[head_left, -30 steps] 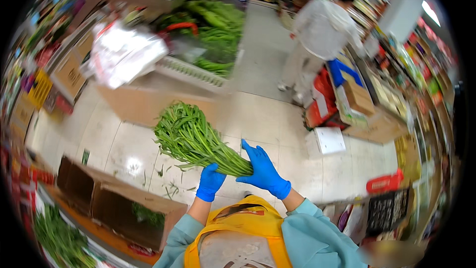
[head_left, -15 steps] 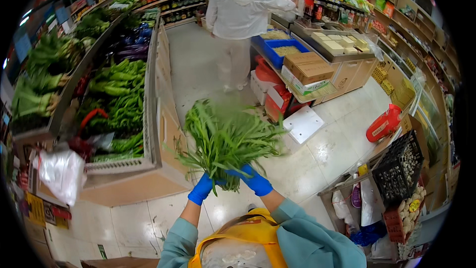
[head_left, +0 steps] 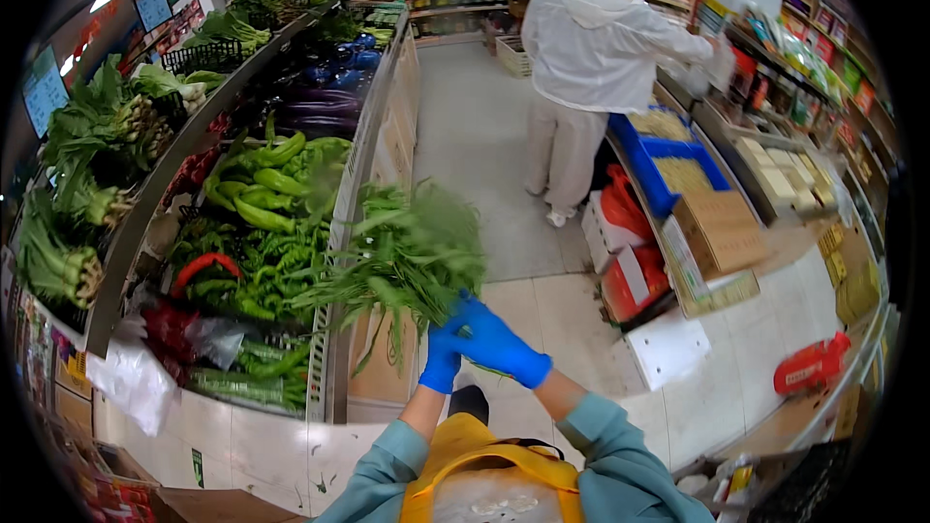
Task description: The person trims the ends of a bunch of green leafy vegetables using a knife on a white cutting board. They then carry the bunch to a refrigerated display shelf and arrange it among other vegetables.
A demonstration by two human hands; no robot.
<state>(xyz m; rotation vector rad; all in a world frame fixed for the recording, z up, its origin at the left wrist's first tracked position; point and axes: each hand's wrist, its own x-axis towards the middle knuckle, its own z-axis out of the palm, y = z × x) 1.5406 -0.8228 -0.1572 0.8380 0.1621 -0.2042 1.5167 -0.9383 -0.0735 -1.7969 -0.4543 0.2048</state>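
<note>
A loose bunch of leafy greens [head_left: 402, 257] with long narrow leaves, like water spinach, is held out in front of me, slightly blurred. My right hand [head_left: 499, 337], in a blue glove, is closed round its stem end. Close against it, my left hand [head_left: 443, 360], also gloved in blue, grips the same stems from the left; its fingers are partly hidden. The leaves lean forward and left, over the rim of the vegetable stand [head_left: 339, 329]. Nearest to them in the stand lie green peppers [head_left: 266, 189] and one red pepper [head_left: 205, 271].
Purple eggplants [head_left: 320, 111] lie farther along the stand. A person in white [head_left: 591, 58] stands ahead on the right by blue trays [head_left: 668, 174] and a cardboard box [head_left: 717, 232]. A white foam lid [head_left: 668, 353] and a red bag [head_left: 812, 363] are low on the right.
My view has turned left toward the vegetable stand. The bunch has swung from upright ahead of me to leaning left at the stand's rim, and my hands have come together on its stems.
</note>
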